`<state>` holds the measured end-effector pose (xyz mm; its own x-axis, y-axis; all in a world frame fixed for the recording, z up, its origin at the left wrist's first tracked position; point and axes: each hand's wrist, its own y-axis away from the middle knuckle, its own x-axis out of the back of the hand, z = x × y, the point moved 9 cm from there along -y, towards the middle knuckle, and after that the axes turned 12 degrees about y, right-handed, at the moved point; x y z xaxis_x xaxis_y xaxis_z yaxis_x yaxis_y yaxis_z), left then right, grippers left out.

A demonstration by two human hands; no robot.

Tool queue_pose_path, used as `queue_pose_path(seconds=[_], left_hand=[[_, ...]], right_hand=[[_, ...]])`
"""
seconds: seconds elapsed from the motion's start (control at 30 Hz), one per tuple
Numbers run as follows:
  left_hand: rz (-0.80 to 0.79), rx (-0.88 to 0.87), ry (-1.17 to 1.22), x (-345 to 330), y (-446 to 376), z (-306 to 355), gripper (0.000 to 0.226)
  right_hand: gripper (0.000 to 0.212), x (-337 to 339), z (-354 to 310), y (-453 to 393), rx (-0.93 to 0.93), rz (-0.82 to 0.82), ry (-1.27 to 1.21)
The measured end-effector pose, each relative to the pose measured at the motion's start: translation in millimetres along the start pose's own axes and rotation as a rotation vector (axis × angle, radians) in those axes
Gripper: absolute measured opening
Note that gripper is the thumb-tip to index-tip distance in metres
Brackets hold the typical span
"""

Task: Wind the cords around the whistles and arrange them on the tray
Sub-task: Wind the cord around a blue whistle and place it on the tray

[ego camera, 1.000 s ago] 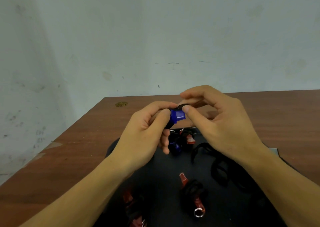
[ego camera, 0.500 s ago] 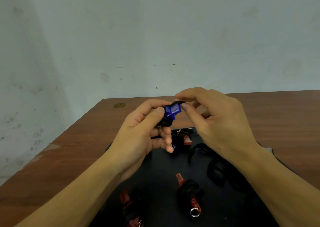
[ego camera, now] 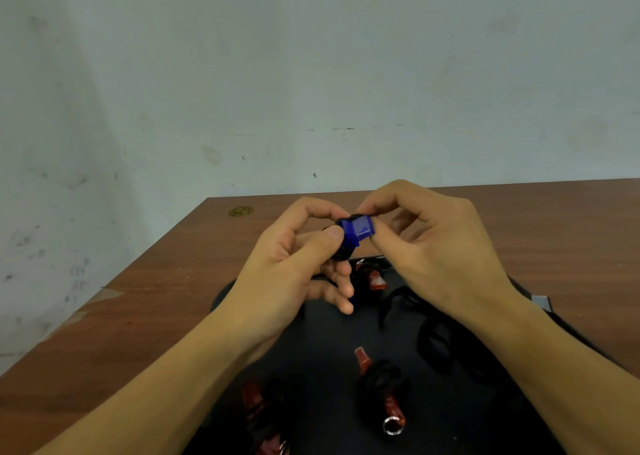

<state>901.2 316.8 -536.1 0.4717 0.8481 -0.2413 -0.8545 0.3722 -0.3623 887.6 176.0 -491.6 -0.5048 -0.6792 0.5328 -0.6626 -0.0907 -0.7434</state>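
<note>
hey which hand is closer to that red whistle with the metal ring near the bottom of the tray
Left. The left hand is up and left of the red whistle, its lowest fingers pointing toward it. The right hand sits higher and farther back. Both have a grip on the blue whistle.

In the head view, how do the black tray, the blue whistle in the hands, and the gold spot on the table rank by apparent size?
1. black tray, by far the largest.
2. blue whistle, partly covered by fingers.
3. gold spot.
The last two look close; the spot lies farther from the camera, so their true order is unsure.
</note>
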Motion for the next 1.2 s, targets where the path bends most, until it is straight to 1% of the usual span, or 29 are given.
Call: queue_pose_path(seconds=[0.07, 0.3, 0.37, 0.43, 0.57, 0.67, 0.87, 1.07, 1.13, 1.2], left_hand=[[0.006, -0.006, 0.007, 1, -1, 0, 0.021], [-0.015, 0.018, 0.037, 0, -1, -2, 0.019], [-0.010, 0.020, 0.042, 1, -1, -1, 0.018], [-0.006, 0.016, 0.045, 3, 0, 0, 0.015], [-0.007, 0.002, -0.013, 3, 0, 2, 0.023], [0.004, -0.009, -0.065, 2, 0, 2, 0.028], [0.050, -0.053, -0.105, 4, -1, 6, 0.023], [0.042, -0.073, -0.194, 5, -1, 7, 0.019], [0.039, -0.070, -0.189, 4, -1, 5, 0.017], [0.035, -0.050, -0.129, 3, -1, 3, 0.015]], right_hand=[[0.020, -2, 2, 1, -0.027, -0.025, -0.072], [0.023, -16, 15, 3, -0.230, -0.115, -0.492], [0.020, -19, 16, 3, -0.275, -0.148, -0.600], [0.016, -22, 16, 4, -0.296, -0.180, -0.644], [0.014, -27, 21, 6, -0.359, -0.219, -0.672], [0.012, -27, 22, 6, -0.365, -0.214, -0.653], [0.015, -24, 22, 4, -0.320, -0.156, -0.578], [0.013, -25, 22, 4, -0.293, -0.192, -0.526], [0.013, -22, 20, 4, -0.273, -0.175, -0.477], [0.012, -17, 16, 4, -0.230, -0.147, -0.403]])
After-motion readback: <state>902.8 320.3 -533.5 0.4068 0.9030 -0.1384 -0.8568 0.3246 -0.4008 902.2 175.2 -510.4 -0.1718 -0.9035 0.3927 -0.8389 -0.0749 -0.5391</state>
